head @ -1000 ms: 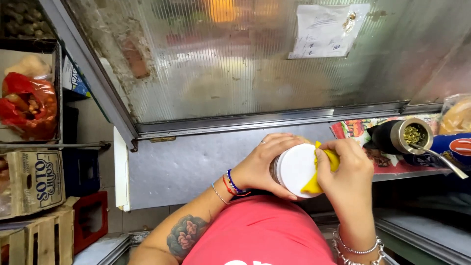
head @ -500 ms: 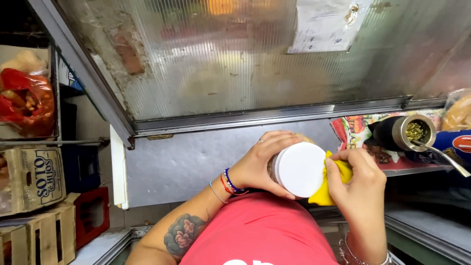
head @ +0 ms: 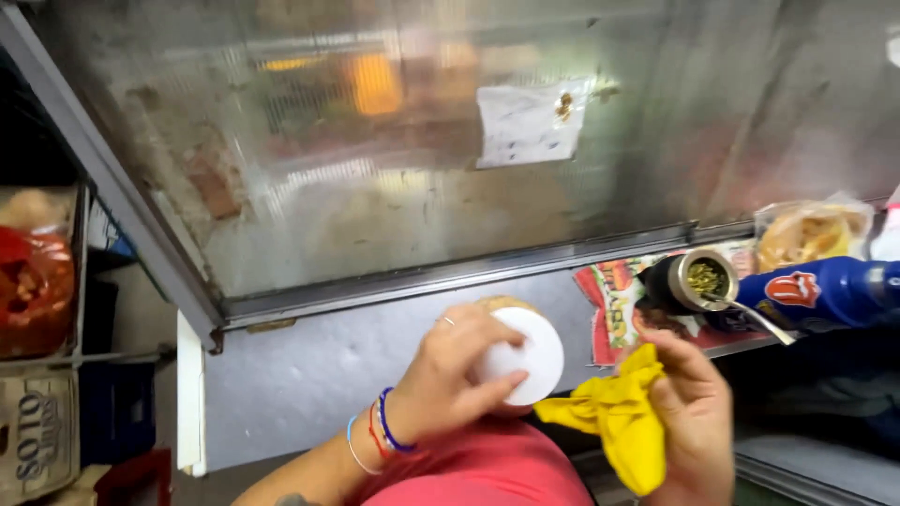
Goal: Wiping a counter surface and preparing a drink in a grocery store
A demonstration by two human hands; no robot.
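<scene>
My left hand (head: 450,375) grips a round container with a white lid (head: 525,361), held close to my chest over a grey metal ledge (head: 300,375). My right hand (head: 694,422) holds a crumpled yellow cloth (head: 619,417) just to the right of the lid, apart from it. Coloured bracelets circle my left wrist. I wear a red shirt.
A frosted glass pane (head: 394,169) with a paper note (head: 530,122) stands ahead. At right sit a metal cup of green herb with a metal straw (head: 698,281), a blue flask (head: 825,290) and a bagged bread (head: 811,230). Crates and a cardboard box (head: 37,440) are at left.
My right hand has pulled the yellow cloth off the lid's edge, down and to the right. The left hand keeps its grip on the container.
</scene>
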